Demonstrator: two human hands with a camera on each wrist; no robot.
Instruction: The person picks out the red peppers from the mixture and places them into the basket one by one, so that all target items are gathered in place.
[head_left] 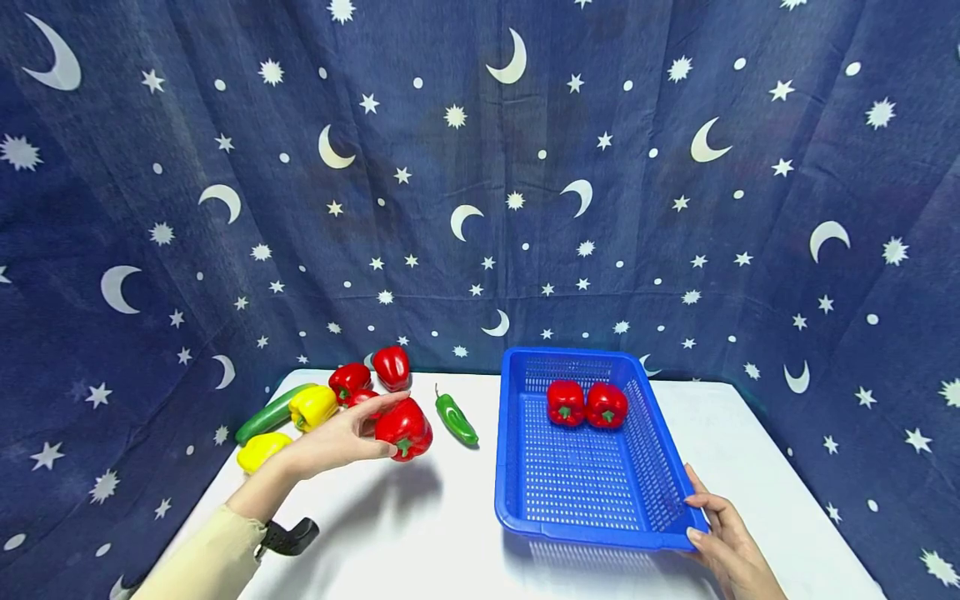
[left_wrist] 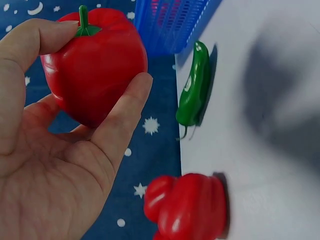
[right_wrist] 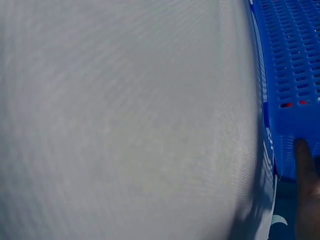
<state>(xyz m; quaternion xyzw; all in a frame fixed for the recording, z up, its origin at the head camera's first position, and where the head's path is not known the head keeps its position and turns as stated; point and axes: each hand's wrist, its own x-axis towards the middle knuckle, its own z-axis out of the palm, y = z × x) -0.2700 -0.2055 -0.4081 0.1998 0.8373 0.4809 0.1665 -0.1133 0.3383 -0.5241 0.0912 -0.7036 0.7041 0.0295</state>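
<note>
My left hand (head_left: 345,437) holds a red bell pepper (head_left: 404,429) above the table, thumb near its green stem and fingers round its side. The left wrist view shows this bell pepper (left_wrist: 97,65) close up. At the right, my right hand (head_left: 723,533) grips the front right corner of a blue plastic basket (head_left: 573,533). Two red bell peppers, one on the left (head_left: 566,403) and one on the right (head_left: 606,406), sit side by side inside it toward the back. Only a finger (right_wrist: 305,170) of the right hand shows against the basket wall in the right wrist view.
Between the left hand and the basket lies a green chili pepper (head_left: 457,419). At the table's back left are more red bell peppers (head_left: 392,367), two yellow bell peppers (head_left: 312,407) and a cucumber (head_left: 273,412). A dark blue curtain (head_left: 480,183) surrounds the white table (head_left: 450,542).
</note>
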